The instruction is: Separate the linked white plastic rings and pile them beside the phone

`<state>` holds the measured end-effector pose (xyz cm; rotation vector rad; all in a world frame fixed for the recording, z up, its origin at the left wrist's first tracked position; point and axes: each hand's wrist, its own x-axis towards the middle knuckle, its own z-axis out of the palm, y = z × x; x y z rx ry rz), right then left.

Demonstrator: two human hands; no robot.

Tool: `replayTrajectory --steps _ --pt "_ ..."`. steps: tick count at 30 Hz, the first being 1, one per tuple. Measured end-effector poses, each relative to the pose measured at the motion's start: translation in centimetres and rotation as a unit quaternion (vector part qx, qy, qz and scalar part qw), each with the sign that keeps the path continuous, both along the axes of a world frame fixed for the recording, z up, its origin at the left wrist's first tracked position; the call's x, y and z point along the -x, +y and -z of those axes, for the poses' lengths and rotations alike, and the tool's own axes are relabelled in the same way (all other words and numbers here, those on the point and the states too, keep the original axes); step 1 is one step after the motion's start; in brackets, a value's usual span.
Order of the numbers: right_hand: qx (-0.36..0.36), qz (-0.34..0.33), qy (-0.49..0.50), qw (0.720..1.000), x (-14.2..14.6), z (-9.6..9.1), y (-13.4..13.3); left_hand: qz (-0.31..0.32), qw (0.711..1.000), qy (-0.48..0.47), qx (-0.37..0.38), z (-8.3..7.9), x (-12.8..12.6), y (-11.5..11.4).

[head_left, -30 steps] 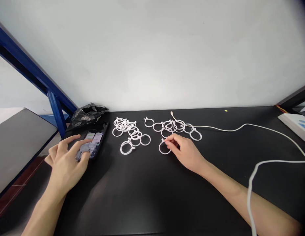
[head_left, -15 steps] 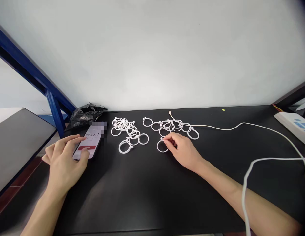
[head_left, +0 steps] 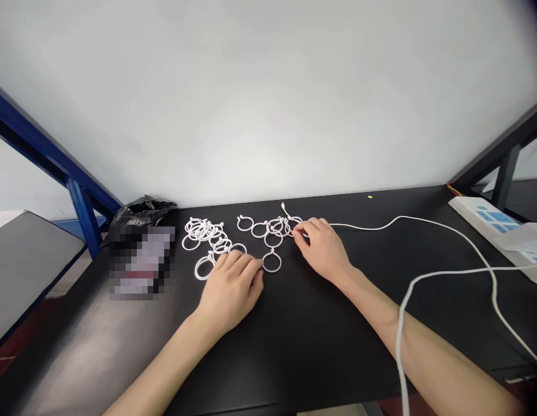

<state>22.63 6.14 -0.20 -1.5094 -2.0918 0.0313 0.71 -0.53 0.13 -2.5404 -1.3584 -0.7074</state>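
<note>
White rings with small knobs lie in two loose groups on the black table point(head_left: 312, 358). Over the near edge of the left pile point(head_left: 201, 231) is my left hand point(head_left: 231, 286), its fingers curled and side by side; whatever they hold, if anything, is hidden. Its fingertips come close to a single ring point(head_left: 272, 271) lying flat between my hands. With thumb and fingers pinched, my right hand point(head_left: 323, 245) is at the right group, on a white ring point(head_left: 293, 218) partly covered by the fingers. More of that group is hidden behind this hand.
A phone point(head_left: 142, 260), blurred out, lies at the left near a crumpled black bag point(head_left: 142, 211). A white cable point(head_left: 383, 229) runs across the right side and loops over my right forearm. A white and blue box point(head_left: 489, 216) stands far right.
My left hand has left the phone and moved right to the rings. My right hand has let go of the near single ring and shifted to the right group. The view has turned slightly.
</note>
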Motion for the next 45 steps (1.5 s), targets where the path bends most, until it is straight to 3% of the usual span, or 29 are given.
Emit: replayTrajectory --steps 4,7,10,14,17,20,22,24,26,30,34,37,45 --pt "-0.01 -0.019 -0.024 0.999 0.1 0.1 0.1 -0.134 0.99 0.004 0.051 0.8 -3.4 1.5" --pt "-0.016 -0.08 -0.06 0.995 0.6 0.3 -0.1 -0.144 0.986 -0.019 0.085 0.9 -3.6 2.1" --pt "-0.011 -0.126 -0.113 0.985 1.2 0.6 -0.3 -0.136 0.987 -0.046 0.075 0.4 -1.7 2.5" --pt "-0.01 -0.13 -0.135 0.982 1.8 1.1 -0.4 -0.249 0.966 -0.058 0.034 -0.8 2.8 3.3" --pt "-0.013 -0.13 -0.101 0.986 1.9 1.0 -0.5 -0.294 0.953 -0.07 0.025 -1.2 5.3 3.9" --pt "-0.02 -0.143 -0.047 0.988 2.1 0.7 -1.0 -0.273 0.958 -0.09 0.014 -1.0 4.9 4.1" --pt "-0.021 -0.166 -0.005 0.986 2.4 0.4 -1.6 -0.218 0.969 -0.108 0.026 -0.6 3.2 3.8" --pt "-0.017 -0.19 0.034 0.981 2.8 0.1 -2.2 -0.156 0.974 -0.152 0.069 -0.1 1.3 3.3" --pt "-0.011 -0.205 0.052 0.977 3.1 -0.2 -2.8 -0.14 0.96 -0.209 0.126 0.3 -0.3 2.8" --pt "0.036 -0.216 0.118 0.969 3.7 -0.5 -3.6 -0.136 0.918 -0.311 0.203 0.6 -1.7 2.1" --pt "0.12 -0.142 0.303 0.935 4.1 -0.2 -4.1 -0.145 0.903 -0.345 0.21 0.4 -2.0 1.8" --pt "0.144 -0.121 0.339 0.922 4.3 -0.1 -4.2 -0.143 0.889 -0.38 0.211 0.3 -2.1 1.7" --pt "0.129 -0.135 0.359 0.915 4.4 -0.3 -4.5 -0.109 0.912 -0.356 0.17 1.0 -2.1 1.4"
